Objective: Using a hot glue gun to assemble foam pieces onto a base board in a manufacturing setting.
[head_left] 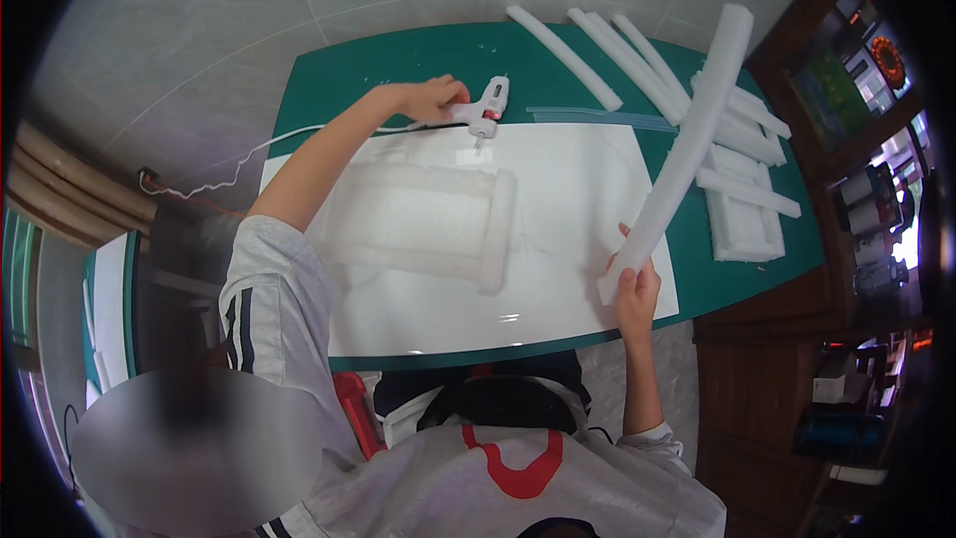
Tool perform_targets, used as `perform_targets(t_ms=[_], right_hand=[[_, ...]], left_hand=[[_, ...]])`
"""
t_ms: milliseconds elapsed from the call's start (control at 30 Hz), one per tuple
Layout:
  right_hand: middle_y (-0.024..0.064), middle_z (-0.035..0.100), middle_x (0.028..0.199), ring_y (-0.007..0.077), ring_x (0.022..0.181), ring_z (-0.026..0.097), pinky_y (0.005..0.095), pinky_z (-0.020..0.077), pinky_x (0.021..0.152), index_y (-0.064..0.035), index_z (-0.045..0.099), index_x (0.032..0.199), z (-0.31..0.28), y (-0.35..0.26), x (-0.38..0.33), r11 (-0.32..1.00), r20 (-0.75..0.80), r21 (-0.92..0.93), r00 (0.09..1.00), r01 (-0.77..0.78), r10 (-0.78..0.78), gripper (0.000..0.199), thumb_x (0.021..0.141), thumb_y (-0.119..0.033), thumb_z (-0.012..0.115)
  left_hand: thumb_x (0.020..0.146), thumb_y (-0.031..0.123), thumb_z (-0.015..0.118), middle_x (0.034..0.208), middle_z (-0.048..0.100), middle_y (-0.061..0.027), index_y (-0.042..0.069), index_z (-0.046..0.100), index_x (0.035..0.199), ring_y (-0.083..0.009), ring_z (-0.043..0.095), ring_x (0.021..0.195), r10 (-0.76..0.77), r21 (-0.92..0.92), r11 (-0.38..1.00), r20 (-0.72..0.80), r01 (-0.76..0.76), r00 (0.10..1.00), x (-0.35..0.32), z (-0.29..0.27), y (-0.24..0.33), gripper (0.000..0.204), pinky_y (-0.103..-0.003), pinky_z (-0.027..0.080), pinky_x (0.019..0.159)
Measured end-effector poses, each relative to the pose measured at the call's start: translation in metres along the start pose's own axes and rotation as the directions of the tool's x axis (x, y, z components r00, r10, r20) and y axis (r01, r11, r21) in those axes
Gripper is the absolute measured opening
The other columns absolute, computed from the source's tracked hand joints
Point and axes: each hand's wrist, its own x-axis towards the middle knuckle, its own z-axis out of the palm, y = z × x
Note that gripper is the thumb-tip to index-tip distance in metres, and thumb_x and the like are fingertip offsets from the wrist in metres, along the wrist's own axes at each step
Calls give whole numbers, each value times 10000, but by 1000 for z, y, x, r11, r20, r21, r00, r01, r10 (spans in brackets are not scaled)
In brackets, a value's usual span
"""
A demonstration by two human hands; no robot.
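Note:
My left hand point(430, 100) reaches to the back of the table, its fingers closed round the handle of a white and red hot glue gun point(488, 105). The gun's nozzle points toward me, over the back edge of a white board. In my right hand point(637, 297) is the near end of a long white foam strip point(687, 154), which slants up and away to the right. Between my arms a white foam panel point(398, 219) lies on the board. Foam strips run along its edges, including a thicker one point(498, 229) at its right side.
The white board point(578, 239) covers much of a green table point(339, 70). Clear glue sticks point(597, 118) and loose foam strips point(568, 60) lie at the back right. Beside them sits a foam frame piece point(742, 224). A white cord point(239, 171) trails left to a wall socket.

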Motion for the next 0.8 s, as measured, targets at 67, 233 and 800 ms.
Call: perform_targets(t_ms=[67,233,800], right_hand=[[73,540,845,103,677,478,250,397,625,52,451,1151,-1,-4,2,999,33,-37,999,0,1,527,866,-392,448],[100,489,836,161,704,472,248,373,635,12,421,1207,0,-21,19,955,61,-216,979,203,-194,402,902,-242,359],[104,517,1014,233,899,497,290,398,786,-59,577,1073,34,-60,86,790,372,-314,834,526,-407,348,728,-18,568]], left_hand=[[793,80,517,1066,425,-100,51,443,1080,-221,458,955,72,55,996,-13,-72,997,-13,-4,-9,298,-305,367,841],[824,61,474,1029,496,-47,60,489,1082,-145,475,941,-73,-218,975,-521,-49,851,-107,-41,-1,258,-266,400,806],[858,346,484,1022,515,-65,-12,416,1185,-132,478,939,-599,-867,435,-77,243,797,-263,113,89,490,-242,372,828]])
